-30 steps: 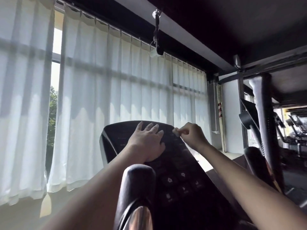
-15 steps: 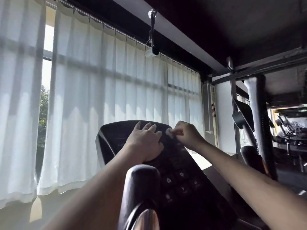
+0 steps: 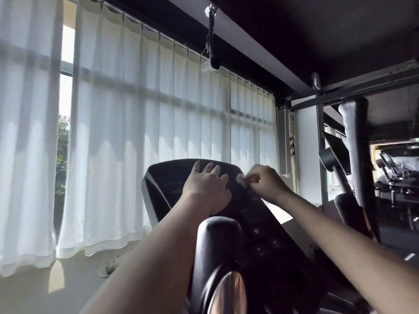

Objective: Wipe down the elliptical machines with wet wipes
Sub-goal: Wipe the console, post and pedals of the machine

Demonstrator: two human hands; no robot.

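Nearest, below and behind the pinch: a dark padded handlebar (image 3: 217, 245), touched by neither hand.

Just beyond it, little changed over the last second. Slight drift of the right hand (image 3: 265, 184) toward the left hand (image 3: 205, 189), then a hold there. Same spot throughout for the wet wipe (image 3: 240, 179), a small white wad on the upper right corner of the console (image 3: 163, 180). No lift of the flat hand at all. Reads as short rubbing strokes on one spot rather than broad passes, so probably early in this console. Button rows below the pinch, toward the wearer, likely yet to be covered, and the handlebars after that.

Now the grip. Thumb and fingertips bunched tight, pinching the wad and pressing it to the console's edge, with the remaining fingers curled in. Just left of the pinch, close beside it: fingers spread, straight and slightly fanned, palm down on the console face, holding nothing, seemingly bracing the panel.

Right of the pinch and farther off: the upright bar of a neighbouring machine (image 3: 353, 155), well apart, not reached. Beyond the pinch: white curtains (image 3: 136, 132) across a bright window. High above it, a small white device (image 3: 209, 66) hanging from the ceiling beam.
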